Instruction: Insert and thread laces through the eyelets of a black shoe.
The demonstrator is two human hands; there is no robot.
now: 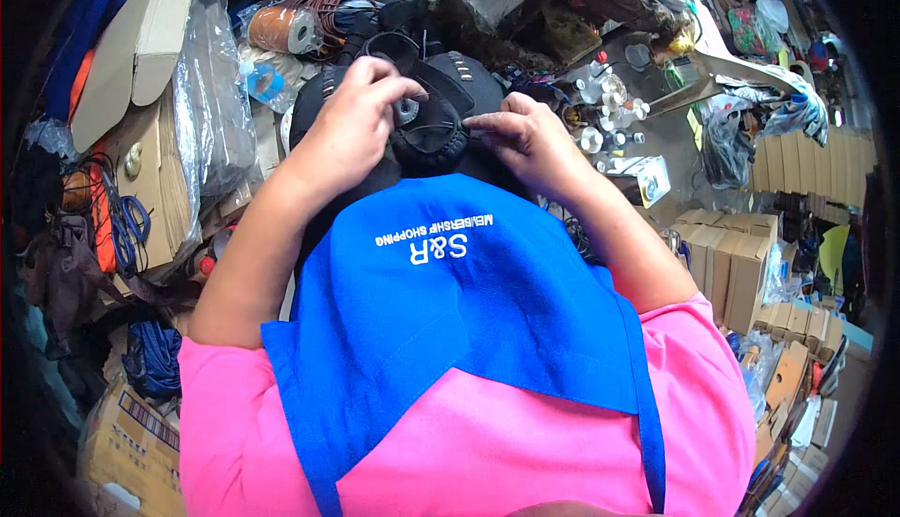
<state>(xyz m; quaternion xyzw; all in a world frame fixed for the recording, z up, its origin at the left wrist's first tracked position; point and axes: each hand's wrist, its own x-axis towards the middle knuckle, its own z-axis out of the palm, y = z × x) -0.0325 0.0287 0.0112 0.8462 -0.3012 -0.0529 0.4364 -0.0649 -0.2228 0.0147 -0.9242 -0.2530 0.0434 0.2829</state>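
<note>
- Head view, black piece: a black fabric piece (433,145) with a gathered lower edge is lying in front of the person, between the two hands and just beyond the upper edge of the blue apron (394,320).
- Head view, left hand: the left hand (352,128) is arching over the left side of the black fabric piece, its fingers bending inward. A small grey round part (406,111) is showing just beneath the fingers. Whether the fingertips are gripping anything cannot be told.
- Head view, right hand: the right hand (542,145) is bringing thumb and forefinger close together at the right edge of the black fabric piece. Whether they are pinching the edge or something thin cannot be told.
- Head view, left surroundings: an orange spool (283,29) is lying beyond the left hand, near a translucent blue ring (265,82). Clear plastic (220,104) is hanging over cardboard, and blue-handled scissors (134,220) are resting farther left.
- Head view, right surroundings: small bottles (611,100) are standing in a group beyond the right hand. Cardboard boxes (727,269) are standing farther right.
</note>
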